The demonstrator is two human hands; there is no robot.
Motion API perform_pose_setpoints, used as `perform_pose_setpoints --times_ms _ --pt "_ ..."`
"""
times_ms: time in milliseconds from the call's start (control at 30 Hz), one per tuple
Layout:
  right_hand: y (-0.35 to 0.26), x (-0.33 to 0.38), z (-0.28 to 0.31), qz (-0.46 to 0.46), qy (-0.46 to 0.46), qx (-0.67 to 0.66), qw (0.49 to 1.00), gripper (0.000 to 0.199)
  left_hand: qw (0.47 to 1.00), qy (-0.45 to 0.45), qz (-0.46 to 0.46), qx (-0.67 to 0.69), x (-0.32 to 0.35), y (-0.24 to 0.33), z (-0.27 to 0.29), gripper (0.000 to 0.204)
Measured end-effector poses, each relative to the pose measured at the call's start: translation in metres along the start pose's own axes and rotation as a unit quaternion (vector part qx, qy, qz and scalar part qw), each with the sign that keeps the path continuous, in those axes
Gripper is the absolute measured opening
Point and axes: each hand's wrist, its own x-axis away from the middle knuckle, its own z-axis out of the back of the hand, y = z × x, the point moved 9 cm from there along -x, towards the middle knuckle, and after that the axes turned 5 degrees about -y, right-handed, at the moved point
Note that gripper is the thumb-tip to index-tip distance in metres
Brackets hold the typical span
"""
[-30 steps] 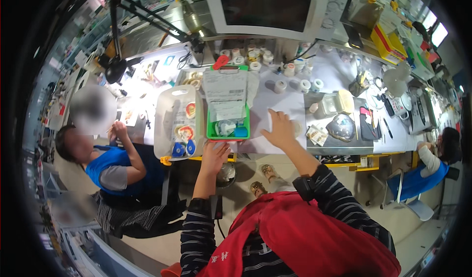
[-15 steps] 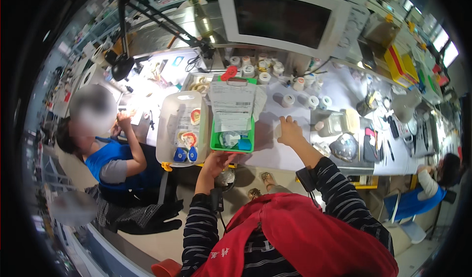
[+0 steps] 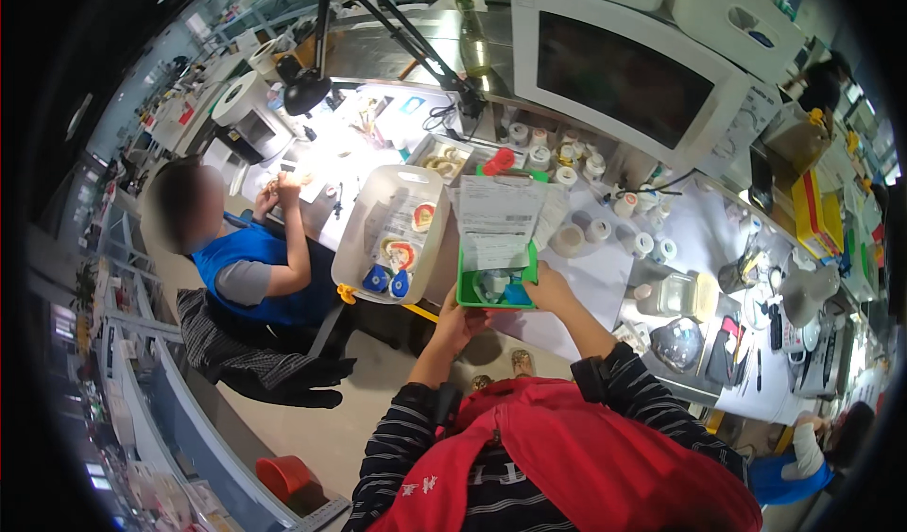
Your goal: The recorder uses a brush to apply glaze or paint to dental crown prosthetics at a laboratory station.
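Note:
A small green tray sits at the near edge of the white workbench, with a sheet of printed paper standing in it and small blue and clear parts at its bottom. My left hand grips the tray's near left corner. My right hand holds its right side. Both striped sleeves come up from below, over a red garment.
A clear plastic bin with coloured round parts lies just left of the tray. Rolls of tape and small jars crowd the bench behind. A large white oven-like box stands at the back. A seated person in blue works at the left.
My right hand has come left from the bare bench top onto the green tray's right side. The left hand has closed on the tray's near corner. The view has shifted.

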Motion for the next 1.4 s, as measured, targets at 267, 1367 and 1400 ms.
perform_pose_setpoints --times_ms 267,1367,1400 --pt "-0.059 0.086 0.037 0.238 0.123 -0.020 0.963 0.052 0.996 -0.019 -0.038 0.080 0.053 -0.007 -0.019 0.029" --pt "-0.410 0.598 -0.619 0.355 -0.786 0.191 0.469 0.063 0.496 0.499 -0.545 0.457 0.771 -0.226 0.226 0.041" --pt "-0.414 0.611 -0.635 0.354 -0.789 0.192 0.464 0.063 0.460 0.510 -0.567 0.455 0.782 -0.237 0.229 0.039"
